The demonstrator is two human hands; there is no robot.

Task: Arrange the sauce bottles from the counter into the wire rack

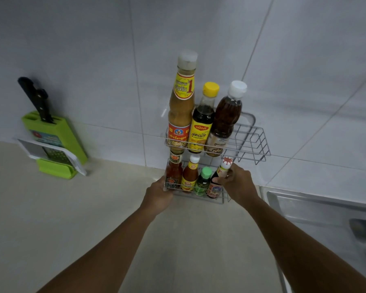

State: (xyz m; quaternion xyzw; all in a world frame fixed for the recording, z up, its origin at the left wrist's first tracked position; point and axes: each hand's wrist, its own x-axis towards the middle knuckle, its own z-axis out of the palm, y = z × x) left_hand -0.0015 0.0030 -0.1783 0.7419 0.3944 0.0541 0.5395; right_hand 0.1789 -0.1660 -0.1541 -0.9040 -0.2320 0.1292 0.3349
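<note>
A two-tier wire rack [254, 142] stands against the tiled wall. Its upper tier holds a tall tan sauce bottle [181, 104], a dark bottle with a yellow cap [201, 125] and a brown bottle with a white cap [225, 121]. The lower tier holds a red sauce bottle [173, 171], an orange-red bottle with a white cap [189, 174], a small green bottle [202, 182] and a dark bottle with a white and red cap [217, 186]. My right hand [237, 183] grips that dark bottle at its neck. My left hand [159, 193] holds the rack's lower left corner.
A green knife block [57, 142] with a black-handled knife [35, 98] and a grater stands at the left on the beige counter [72, 208]. A steel sink [325, 214] lies at the right.
</note>
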